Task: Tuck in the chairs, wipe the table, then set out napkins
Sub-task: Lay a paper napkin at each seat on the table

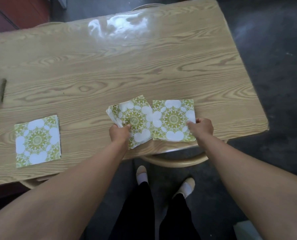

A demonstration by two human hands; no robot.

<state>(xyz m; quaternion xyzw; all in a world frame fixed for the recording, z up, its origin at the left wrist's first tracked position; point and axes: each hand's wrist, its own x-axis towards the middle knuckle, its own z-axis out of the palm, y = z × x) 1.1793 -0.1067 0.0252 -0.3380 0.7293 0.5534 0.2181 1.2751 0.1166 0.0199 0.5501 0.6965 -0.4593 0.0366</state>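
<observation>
left hand point(119, 134) grips the napkin stack point(135, 116) by its near edge, right hand point(202, 126) pinches the corner of one napkin point(173, 119) flat on the bench point(109, 66) just left of that hand; paper looks light, limp, tearable, so take edges with a light pinch
</observation>
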